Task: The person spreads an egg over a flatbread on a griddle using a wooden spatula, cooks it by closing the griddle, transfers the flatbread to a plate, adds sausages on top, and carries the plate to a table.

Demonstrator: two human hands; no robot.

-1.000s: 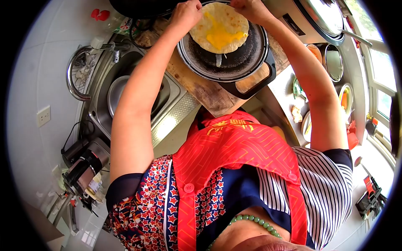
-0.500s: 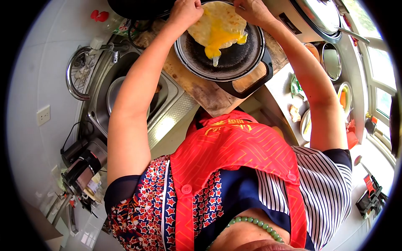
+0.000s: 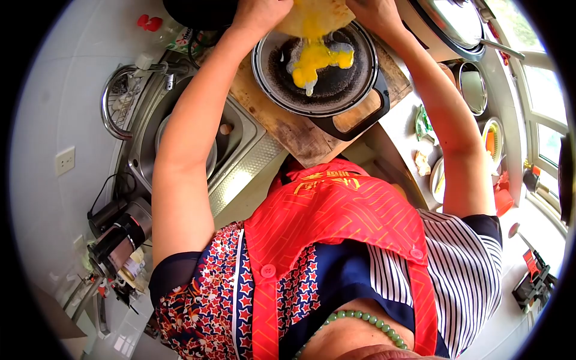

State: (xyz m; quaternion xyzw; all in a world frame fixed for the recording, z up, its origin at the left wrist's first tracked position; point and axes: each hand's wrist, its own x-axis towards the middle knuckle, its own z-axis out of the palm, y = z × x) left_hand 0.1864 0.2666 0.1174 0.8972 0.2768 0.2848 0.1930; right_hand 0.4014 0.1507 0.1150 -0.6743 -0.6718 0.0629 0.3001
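Both my hands hold a thin round flatbread (image 3: 315, 18) by its left and right edges, above the far part of a black round pan (image 3: 351, 90). My left hand (image 3: 264, 11) pinches the left edge and my right hand (image 3: 373, 12) the right edge; the fingertips lie near the top border of the view. Yellow egg (image 3: 312, 62) with some clear white lies on the pan, and a yellow streak joins it to the flatbread. The pan rests on a wooden board (image 3: 300, 141), its black handle pointing toward me.
Left of the board is a metal sink (image 3: 243, 129) with a curved faucet (image 3: 108, 108). A large cooker with a glass lid (image 3: 453, 24) stands at the right, near a metal pot (image 3: 474, 89) and plates. A coffee-maker-like appliance (image 3: 123, 237) is at lower left.
Both hands have lifted the flatbread up and away from me, toward the top of the view. Egg that lay on the flatbread has run down onto the pan.
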